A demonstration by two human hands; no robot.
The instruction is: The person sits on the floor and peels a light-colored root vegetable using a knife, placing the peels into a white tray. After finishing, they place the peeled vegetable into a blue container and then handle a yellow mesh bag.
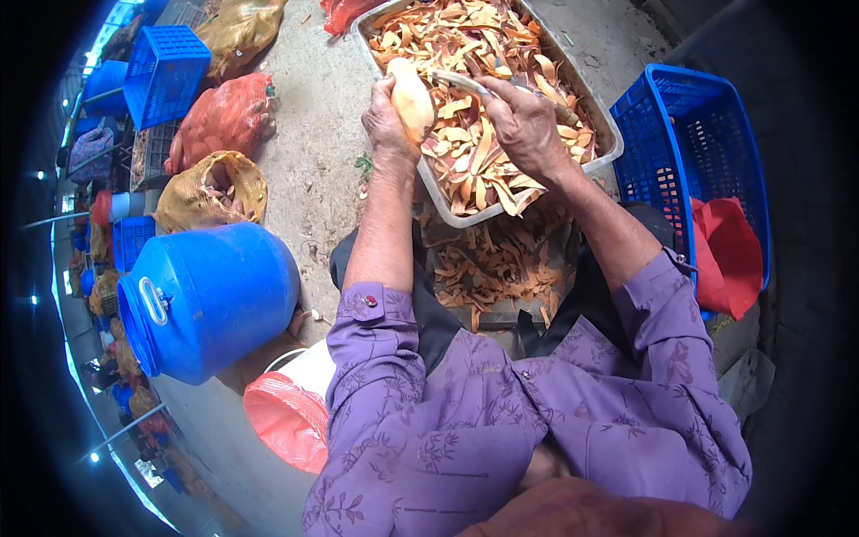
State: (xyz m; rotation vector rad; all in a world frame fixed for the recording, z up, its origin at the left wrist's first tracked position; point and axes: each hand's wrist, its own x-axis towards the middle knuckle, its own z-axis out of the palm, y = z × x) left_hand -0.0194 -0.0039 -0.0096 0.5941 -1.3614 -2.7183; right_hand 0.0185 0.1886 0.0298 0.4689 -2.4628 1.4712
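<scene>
My left hand (pixel 387 124) grips a peeled, pale-orange sweet potato (pixel 412 97) upright, with a darker patch near its lower end. My right hand (pixel 527 127) is closed around a peeler (pixel 460 80), whose tip points at the sweet potato with a small gap visible between them. Both hands are above a light-coloured rectangular tray (pixel 463 220) heaped with orange and purplish peelings (pixel 480 144). More peelings (pixel 500 258) lie on the ground between my knees, below the near edge of the tray.
On the right stands a blue plastic crate (pixel 721 134) with a red bag (pixel 728 255) over its side. To the left are a blue barrel (pixel 221 288) on its side, an open yellow mesh sack (pixel 194 191) of tubers, a red mesh sack (pixel 225 121) and a blue basket (pixel 164 74).
</scene>
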